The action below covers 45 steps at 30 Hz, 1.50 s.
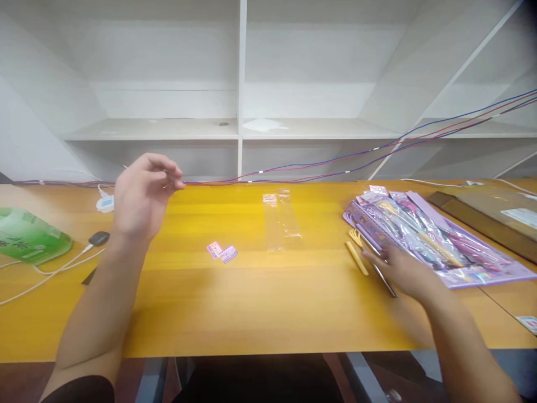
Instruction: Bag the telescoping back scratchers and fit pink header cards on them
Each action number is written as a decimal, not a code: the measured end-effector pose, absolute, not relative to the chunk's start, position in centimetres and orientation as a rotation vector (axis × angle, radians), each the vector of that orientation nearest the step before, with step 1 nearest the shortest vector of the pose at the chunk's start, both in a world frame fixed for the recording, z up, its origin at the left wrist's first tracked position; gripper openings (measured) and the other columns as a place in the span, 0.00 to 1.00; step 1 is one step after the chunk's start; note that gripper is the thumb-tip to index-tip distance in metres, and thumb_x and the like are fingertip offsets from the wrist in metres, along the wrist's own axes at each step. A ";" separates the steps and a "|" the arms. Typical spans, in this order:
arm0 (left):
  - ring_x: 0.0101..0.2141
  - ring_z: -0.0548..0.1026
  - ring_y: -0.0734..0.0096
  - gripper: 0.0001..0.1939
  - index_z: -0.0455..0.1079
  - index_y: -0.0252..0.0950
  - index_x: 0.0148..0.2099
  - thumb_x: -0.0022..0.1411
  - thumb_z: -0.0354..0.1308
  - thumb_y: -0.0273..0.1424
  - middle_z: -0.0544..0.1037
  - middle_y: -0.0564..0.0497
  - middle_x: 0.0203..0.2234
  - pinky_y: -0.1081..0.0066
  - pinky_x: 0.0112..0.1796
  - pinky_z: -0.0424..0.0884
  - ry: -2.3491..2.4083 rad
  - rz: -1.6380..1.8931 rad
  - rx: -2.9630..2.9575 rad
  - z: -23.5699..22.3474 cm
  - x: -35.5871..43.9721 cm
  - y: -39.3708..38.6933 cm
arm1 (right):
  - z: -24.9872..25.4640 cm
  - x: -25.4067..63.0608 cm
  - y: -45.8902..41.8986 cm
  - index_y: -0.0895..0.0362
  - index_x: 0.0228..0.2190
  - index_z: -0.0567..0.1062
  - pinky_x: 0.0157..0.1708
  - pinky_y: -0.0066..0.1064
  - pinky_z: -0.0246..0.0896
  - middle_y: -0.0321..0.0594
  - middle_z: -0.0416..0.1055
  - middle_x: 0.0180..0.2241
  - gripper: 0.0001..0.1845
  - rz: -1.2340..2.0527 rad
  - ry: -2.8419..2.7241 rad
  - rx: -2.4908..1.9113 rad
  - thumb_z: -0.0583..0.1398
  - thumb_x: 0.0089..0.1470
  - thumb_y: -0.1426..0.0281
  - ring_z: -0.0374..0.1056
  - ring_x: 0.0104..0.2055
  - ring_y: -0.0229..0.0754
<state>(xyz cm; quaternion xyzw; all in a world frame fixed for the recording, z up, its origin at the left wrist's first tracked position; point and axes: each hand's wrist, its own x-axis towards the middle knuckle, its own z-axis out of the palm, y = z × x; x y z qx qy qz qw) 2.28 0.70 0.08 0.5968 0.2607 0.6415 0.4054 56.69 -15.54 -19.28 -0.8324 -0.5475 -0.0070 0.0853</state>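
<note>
**Reaching in low on the right, across the slant of loose parts**

Reaches over the wooden desk (251, 313) with the right hand (400, 271), palm down, thumb side toward the middle. Stretches one digit out leftward, with the others bent in beside the metal rod (389, 285). Blurred there: impossible to tell whether pinching the rod, touching it or only hovering above.

Slanting from far left to near right on the desk, just left of that hand: the yellow handle (356, 259), apart from the rod and roughly parallel to it. Just beyond the handle's far end, with prongs upward and leftward: the claw-shaped yellow back-scratcher head (356, 237). Well within reach of the right hand, far from the left; to judge by the slant, best met across the long axis rather than end-on.

Immediately right of these parts: a spread of purple-backed clear packets (419, 229), with a cardboard box (495, 215) behind and to the right.

Holds the left hand (142, 193) raised, near a white plug adapter (105, 203), fingers loosely curled and pointing toward the middle. Shows nothing clearly held; too blurred at the fingertips to tell whether pressed together.

Between the hands, nearer the left: two small printed cards (221, 252), touching or slightly overlapped. Farther back, toward the right: two long clear plastic sleeves (273, 226), side by side.
</note>
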 end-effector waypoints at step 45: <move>0.21 0.52 0.85 0.27 0.62 0.37 0.35 0.54 0.78 0.45 0.59 0.62 0.23 0.75 0.25 0.49 0.413 0.565 1.119 -11.6 13.3 -3.9 | -1.1 27.6 -2.5 0.58 0.45 0.76 0.27 0.28 0.68 0.30 0.66 0.25 0.26 1.247 -1.455 -0.362 0.61 0.67 0.46 0.65 0.24 0.34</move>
